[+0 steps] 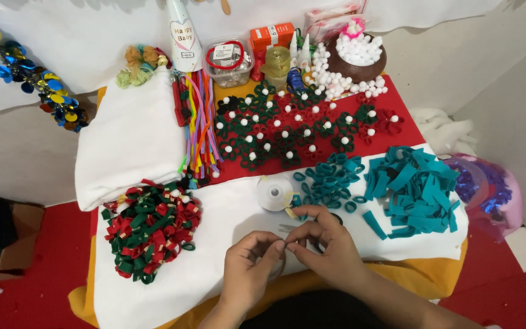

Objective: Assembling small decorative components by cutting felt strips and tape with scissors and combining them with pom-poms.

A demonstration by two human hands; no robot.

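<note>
White cloth covers the near part of a low worktop (226, 213), with red cloth behind it and a red floor around. Both hands meet at the near edge: the left hand (248, 268) and the right hand (327, 244) have their fingertips pressed together, pinching something very small between them; it may be a bit of clear tape, but it is too small to tell. Just beyond them sits a clear tape roll (274, 193) with a loose yellowish end. To the right lie teal felt loops (330, 183) and, further right, a heap of teal felt strips (412, 192). On the left is a pile of red and green felt loops (148, 228), and at the back, rows of felt flowers with white pompom centres (293, 125).

As a judgement: the pinched piece could stick to a fingertip or fold on itself, since the grip is tight and the piece is tiny. A stray elbow could also scatter the loose loops nearby.
</note>
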